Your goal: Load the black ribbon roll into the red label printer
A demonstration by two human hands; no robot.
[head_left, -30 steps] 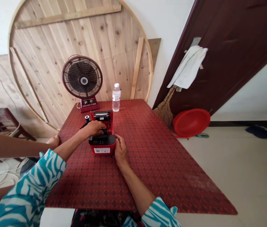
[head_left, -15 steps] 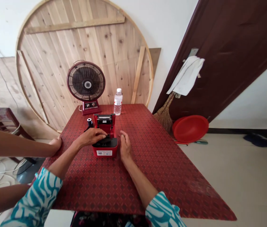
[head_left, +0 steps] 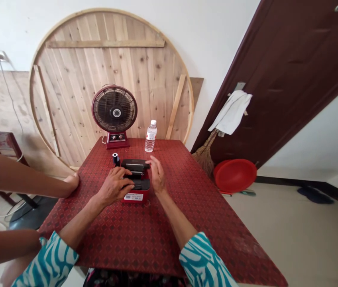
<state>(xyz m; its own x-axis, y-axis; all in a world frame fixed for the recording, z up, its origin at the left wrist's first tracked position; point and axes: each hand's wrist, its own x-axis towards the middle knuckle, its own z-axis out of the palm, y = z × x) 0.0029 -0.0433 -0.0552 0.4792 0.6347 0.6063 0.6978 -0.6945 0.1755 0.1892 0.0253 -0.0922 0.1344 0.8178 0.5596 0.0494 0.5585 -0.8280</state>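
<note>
Left hand point(head_left: 113, 186) is resting loosely on red-black device point(head_left: 141, 185); right hand point(head_left: 157, 176), unclenched, is touching its lid's point(head_left: 133, 163) right end.

The left hand point(head_left: 115, 185) covers some left part of the red-and-black device point(head_left: 142, 184) — print on its white label point(head_left: 134, 197) is too small for reading. The top edge cuts the brown door point(head_left: 279, 63) — the left edge, another person's arm point(head_left: 22, 175).

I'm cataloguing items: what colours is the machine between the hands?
The machine is red and black, clearest in the head view.
</note>
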